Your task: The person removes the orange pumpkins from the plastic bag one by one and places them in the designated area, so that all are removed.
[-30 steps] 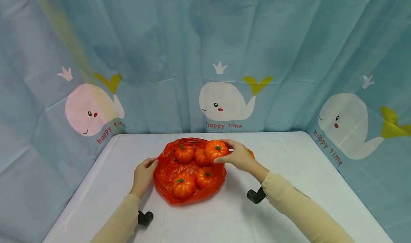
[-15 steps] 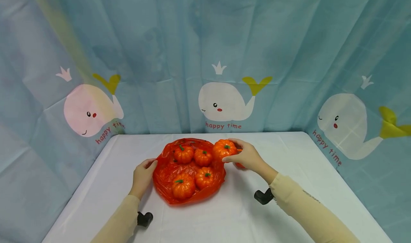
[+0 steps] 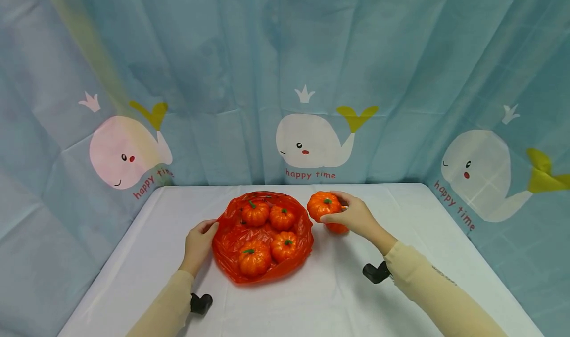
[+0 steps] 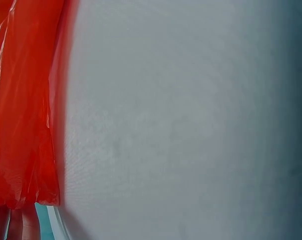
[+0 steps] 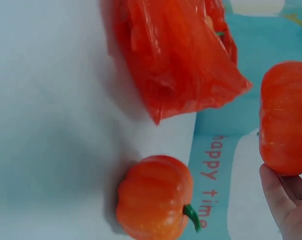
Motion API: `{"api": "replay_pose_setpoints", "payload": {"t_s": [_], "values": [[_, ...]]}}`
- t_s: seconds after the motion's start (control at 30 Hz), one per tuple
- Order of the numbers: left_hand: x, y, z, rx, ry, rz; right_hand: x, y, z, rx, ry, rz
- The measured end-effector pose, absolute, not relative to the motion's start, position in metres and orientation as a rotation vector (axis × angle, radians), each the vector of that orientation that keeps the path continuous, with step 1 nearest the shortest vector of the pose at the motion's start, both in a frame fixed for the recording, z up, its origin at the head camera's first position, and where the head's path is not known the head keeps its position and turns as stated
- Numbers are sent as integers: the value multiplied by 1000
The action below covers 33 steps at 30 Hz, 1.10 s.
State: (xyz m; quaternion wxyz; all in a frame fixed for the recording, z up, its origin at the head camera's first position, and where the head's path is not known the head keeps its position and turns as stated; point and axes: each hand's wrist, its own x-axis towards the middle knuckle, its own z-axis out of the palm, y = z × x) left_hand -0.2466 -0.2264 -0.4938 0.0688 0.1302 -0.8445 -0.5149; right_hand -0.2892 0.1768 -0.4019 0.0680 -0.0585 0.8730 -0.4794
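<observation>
An orange toy pumpkin (image 3: 323, 205) with a green stem is gripped between the thumb and fingers of my right hand (image 3: 356, 219). It is raised to the right of a red plastic bag (image 3: 222, 240), in which several more small pumpkins (image 3: 254, 259) sit. My left hand (image 3: 199, 243) pinches the bag's left rim; its fingertips (image 4: 30, 225) show below the red plastic in the left wrist view. Partly hidden behind my right hand, another pumpkin (image 5: 154, 197) stands on the table, seen whole with its curved stem in the right wrist view.
The white-covered table (image 3: 276, 310) ends at a blue curtain (image 3: 231, 79) printed with whales, which also rises on both sides. A black strap-like piece (image 3: 202, 304) juts from the left wrist, and a similar black piece (image 3: 376, 272) from the right.
My right hand has carried the held pumpkin rightward, from over the bag to beyond its right edge. A small pumpkin behind it is uncovered. My left hand stays at the rim.
</observation>
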Motion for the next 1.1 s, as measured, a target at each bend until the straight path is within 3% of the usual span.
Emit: {"api": "replay_pose_setpoints", "payload": {"t_s": [1.1], "values": [[-246, -227, -495, 397, -2559, -1516, -296, 221, -400, -149, 2722, -1392]]}}
